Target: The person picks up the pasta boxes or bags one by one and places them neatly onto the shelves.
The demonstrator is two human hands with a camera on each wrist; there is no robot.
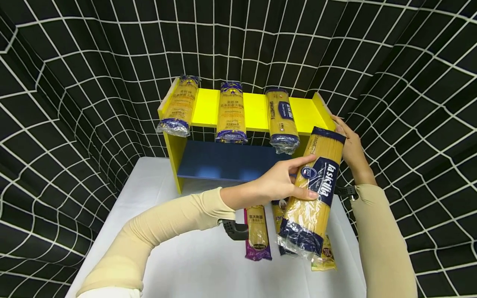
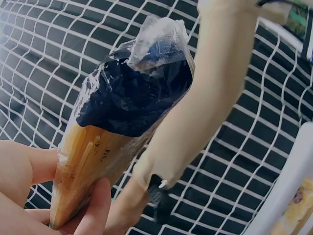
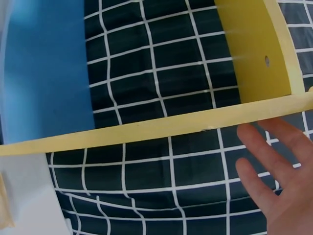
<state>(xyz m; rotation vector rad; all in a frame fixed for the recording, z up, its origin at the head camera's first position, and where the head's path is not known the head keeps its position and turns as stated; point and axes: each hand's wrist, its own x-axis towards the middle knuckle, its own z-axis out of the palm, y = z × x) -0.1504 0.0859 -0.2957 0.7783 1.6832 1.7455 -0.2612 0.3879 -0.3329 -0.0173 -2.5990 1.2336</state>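
While the right hand (image 1: pixel 354 151) lies with its fingers apart by the outer side of the yellow shelf's right end panel (image 1: pixel 323 108), holding nothing, the left hand (image 1: pixel 279 180) grips a spaghetti packet (image 1: pixel 325 180) by its left edge. From where I stand, the packet is raised above the table (image 1: pixel 193 252), before the right end of the shelf, its far end tilted to the right. Digits and thumb are closed only as far as the packet's thickness allows, the thumb across the printed front; whether the right fingertips touch the panel I cannot tell. Judged by its look, the bundle is moderately heavy and stiff along its length, yet the dry strands would snap under bending or a knock. Clear film probably makes the faces slick, and the loose, crinkled near end offers no firm hold. Best purchase lies at mid-length, on the dark label band, with the grip spanning both long edges, near the balance point.
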